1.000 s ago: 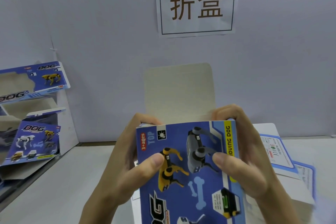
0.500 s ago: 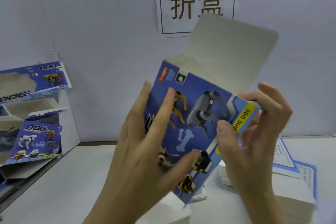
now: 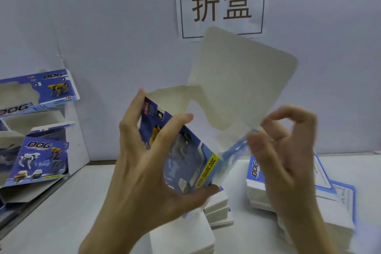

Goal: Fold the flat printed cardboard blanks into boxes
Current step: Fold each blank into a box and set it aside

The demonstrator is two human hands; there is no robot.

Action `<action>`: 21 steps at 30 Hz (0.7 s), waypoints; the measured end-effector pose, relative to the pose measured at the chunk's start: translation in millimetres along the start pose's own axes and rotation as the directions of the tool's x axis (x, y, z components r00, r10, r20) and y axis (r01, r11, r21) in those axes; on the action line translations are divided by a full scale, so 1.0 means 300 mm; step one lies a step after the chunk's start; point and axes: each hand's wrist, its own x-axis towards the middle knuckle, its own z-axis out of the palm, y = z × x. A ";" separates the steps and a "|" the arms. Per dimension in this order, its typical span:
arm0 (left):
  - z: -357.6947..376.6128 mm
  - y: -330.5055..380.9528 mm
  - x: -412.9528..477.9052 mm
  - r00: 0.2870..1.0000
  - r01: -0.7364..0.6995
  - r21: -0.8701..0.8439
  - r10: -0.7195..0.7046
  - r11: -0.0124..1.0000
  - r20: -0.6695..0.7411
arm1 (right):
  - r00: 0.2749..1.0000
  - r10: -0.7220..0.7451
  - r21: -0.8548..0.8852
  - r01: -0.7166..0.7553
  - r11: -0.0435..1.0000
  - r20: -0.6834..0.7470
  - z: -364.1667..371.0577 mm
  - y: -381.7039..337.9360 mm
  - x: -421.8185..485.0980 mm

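Left hand (image 3: 144, 171): the fingers (image 3: 177, 128) are spread across the printed face of the box (image 3: 189, 156) and the thumb is hooked under its lower corner, so the box is gripped.
Right hand (image 3: 288, 161): the fingers are curled and the thumb is close to the blue side panel. It is smeared by motion, and whether the edge is pinched cannot be told.
Box: it is held tilted in the air above the bench (image 3: 61, 212), open end up toward the wall.
Lid flap (image 3: 243, 80): it is raised, with the plain inner side shown. A small side flap (image 3: 175, 97) is seen just beside it.
Step judged: the open end is probably about to be closed — side flaps first, then the lid.
Risk: the lid could be creased off its score line if it is pushed while the box is squeezed out of square, and the tuck could catch on a side flap left standing.
Hidden: the far end of the box and the opposite side flap are not shown. The stack of blanks (image 3: 334, 198) is partly covered by the right hand, and its print is too blurred to read.
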 end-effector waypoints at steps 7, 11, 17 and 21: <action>0.023 0.032 0.004 0.975 -0.189 0.182 0.206 0.965 -0.080 | 0.967 -0.096 -0.227 0.042 0.973 -0.235 -0.080 0.001 0.035; 0.044 0.031 0.003 0.977 -0.202 0.184 0.210 0.962 -0.027 | 0.950 -0.108 -0.408 -0.022 0.913 -0.293 -0.088 0.036 0.028; 0.087 0.043 -0.003 0.972 -0.234 0.197 0.227 0.952 0.058 | 0.941 -0.183 -0.596 -0.025 0.803 -0.286 -0.094 0.060 0.019; 0.094 0.043 -0.003 0.975 -0.220 0.197 0.209 0.955 0.074 | 0.908 -0.375 -0.644 0.174 0.745 -0.187 -0.060 0.076 -0.002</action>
